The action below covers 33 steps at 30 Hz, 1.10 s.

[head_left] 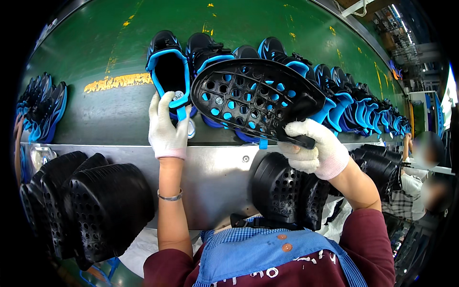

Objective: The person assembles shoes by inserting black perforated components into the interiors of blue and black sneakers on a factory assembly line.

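My left hand [167, 125], in a white knit glove, grips the heel of a black sneaker [161, 40] with bright blue lining, its toe pointing away from me. A blue pull tab at the heel shows beside my fingers. My gloved right hand [316, 149] is closed round the narrow end of a black plastic shoe form [244, 95], full of round holes. The form is tilted in the air just right of the sneaker, apart from it. Blue shoe lining shows through its holes, and it partly hides the sneakers behind.
A long row of black-and-blue sneakers [368, 105] runs off to the right on the green table [248, 19]. More sneakers [50, 107] stand at far left. Perforated black forms [112, 205] stack below the metal edge [210, 177] on both sides. Co-workers [413, 189] are at right.
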Tool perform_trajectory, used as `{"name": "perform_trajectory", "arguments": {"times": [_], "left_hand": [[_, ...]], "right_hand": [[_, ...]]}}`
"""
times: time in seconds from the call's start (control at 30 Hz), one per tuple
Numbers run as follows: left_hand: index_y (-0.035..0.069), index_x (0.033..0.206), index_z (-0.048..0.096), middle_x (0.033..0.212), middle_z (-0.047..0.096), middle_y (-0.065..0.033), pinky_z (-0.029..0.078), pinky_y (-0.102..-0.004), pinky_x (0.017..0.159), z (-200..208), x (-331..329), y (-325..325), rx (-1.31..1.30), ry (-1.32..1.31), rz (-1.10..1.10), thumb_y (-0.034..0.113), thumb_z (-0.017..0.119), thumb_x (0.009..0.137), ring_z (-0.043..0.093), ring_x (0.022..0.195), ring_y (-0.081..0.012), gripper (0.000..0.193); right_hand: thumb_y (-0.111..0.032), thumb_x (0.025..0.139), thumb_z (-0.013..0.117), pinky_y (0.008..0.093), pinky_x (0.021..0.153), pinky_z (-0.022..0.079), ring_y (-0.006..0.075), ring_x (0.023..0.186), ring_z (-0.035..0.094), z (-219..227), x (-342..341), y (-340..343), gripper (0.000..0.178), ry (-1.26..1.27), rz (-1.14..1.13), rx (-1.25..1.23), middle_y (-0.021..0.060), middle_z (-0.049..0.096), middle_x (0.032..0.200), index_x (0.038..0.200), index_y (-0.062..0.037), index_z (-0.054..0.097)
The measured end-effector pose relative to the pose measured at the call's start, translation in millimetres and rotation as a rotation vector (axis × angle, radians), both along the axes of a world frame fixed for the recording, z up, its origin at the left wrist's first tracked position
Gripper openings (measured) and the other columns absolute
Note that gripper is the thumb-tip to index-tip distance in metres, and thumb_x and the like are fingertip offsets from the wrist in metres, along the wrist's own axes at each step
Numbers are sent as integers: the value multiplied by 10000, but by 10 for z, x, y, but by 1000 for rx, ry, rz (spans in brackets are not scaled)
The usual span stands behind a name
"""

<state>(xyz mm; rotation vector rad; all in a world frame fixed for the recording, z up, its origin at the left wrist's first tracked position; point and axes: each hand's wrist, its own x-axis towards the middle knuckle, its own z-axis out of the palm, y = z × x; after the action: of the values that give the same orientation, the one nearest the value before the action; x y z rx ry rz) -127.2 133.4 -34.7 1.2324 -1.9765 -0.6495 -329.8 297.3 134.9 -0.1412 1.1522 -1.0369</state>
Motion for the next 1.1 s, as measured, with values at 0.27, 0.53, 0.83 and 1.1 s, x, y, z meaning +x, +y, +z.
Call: {"name": "perform_trajectory", "arguments": {"times": [0.27, 0.53, 0.83, 1.1], "left_hand": [[154, 1298, 577, 1390, 515, -168, 529, -330, 863, -45, 44, -23, -24, -6, 7, 90, 716, 800, 627, 1061, -250, 521], [-12, 1459, 394, 1460, 434, -167, 424, -398, 1057, 772, 276, 172, 443, 506, -170, 344, 516, 980, 568, 1161, -266, 609], [34, 1375, 450, 1083, 629, -135, 528, -389, 923, 920, 229, 524, 1063, 1327, -304, 342, 547, 947, 632, 1004, -239, 537], [66, 1119, 567, 961, 621, -31, 494, -261, 757, 806, 69, 414, 620, 1094, -63, 327, 560, 992, 606, 846, -124, 290]], "right_hand": [[-210, 933, 558, 203, 376, 264, 53, 397, 393, -10, 10, 32, 278, -125, -117, 44, -3, 472, 588, 753, 2, 540], [-37, 856, 521, 317, 580, 517, 226, 610, 648, 28, 191, -100, 377, 1230, 175, -267, 129, 676, 815, 1225, -34, 597], [-106, 796, 611, 405, 766, 550, 358, 878, 672, 1, 691, -229, 465, 1433, 584, -638, 230, 660, 986, 1242, 12, 549], [-327, 868, 654, 408, 638, 530, 348, 698, 675, 25, 871, -474, 344, 1477, 586, -477, 200, 650, 732, 917, 10, 601]]}}
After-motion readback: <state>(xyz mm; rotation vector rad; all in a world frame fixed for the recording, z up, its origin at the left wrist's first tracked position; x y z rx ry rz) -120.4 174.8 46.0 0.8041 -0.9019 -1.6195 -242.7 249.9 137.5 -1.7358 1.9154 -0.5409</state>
